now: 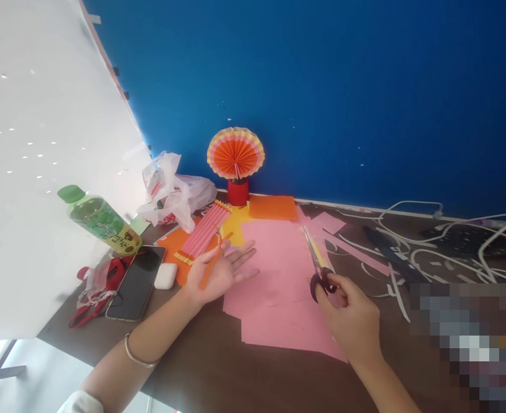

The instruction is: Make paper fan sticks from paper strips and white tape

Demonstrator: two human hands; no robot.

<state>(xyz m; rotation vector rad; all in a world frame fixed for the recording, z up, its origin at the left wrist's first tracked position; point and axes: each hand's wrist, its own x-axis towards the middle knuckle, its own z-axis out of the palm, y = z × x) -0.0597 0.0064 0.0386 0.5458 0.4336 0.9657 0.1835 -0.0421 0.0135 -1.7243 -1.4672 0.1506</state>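
Observation:
My left hand (218,274) is turned palm up with its fingers spread, over the left edge of the pink paper sheets (274,310). A narrow orange paper strip (209,271) shows across its palm near the thumb; no finger is closed around it. In my right hand (354,318) are black-handled scissors (316,258), my fingers in the loops and the blades pointing away from me above the pink paper. Just beyond my left hand lies a pleated pink paper piece (205,229) with orange and yellow edges, resting on orange paper.
Behind stand a round paper fan (236,154) on a red base (238,193) and orange paper (272,207). At left are a green-capped bottle (106,221), a phone (136,284), a white case (166,276), a red-strapped item (117,275) and plastic bags (171,195). White cables (429,255) and paper scraps clutter the right.

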